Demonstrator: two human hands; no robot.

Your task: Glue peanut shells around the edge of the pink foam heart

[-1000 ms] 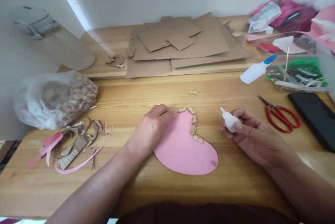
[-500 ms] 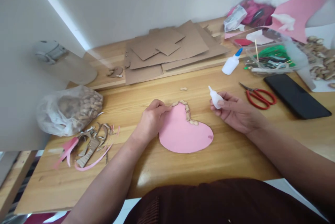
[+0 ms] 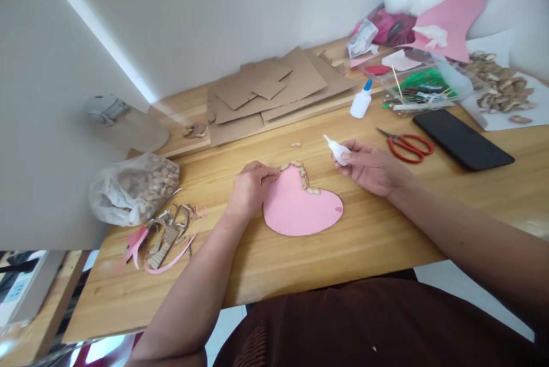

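A pink heart-shaped piece (image 3: 300, 212) lies on the wooden table, with a row of peanuts (image 3: 303, 175) along its upper notch. My left hand (image 3: 253, 187) is closed at the heart's upper left edge, fingers pinched at the end of the peanut row; what lies between the fingertips is too small to tell. My right hand (image 3: 371, 167) holds a small white squeeze bottle (image 3: 338, 151), its thin nozzle pointing up and left, raised to the right of the heart. One loose peanut (image 3: 295, 144) lies behind the heart.
Behind are cardboard sheets (image 3: 274, 87) and a blue-capped white bottle (image 3: 361, 101). Red-handled scissors (image 3: 409, 147), a black phone (image 3: 463, 139), a clear box (image 3: 429, 90) and a peanut shell pile (image 3: 500, 84) are at right. A peanut bag (image 3: 137, 187) and scraps (image 3: 165, 244) are at left.
The camera view has shifted, moving the left-side items rightward and the right-side items leftward. The squeeze bottle in my right hand is tilted more to the left.
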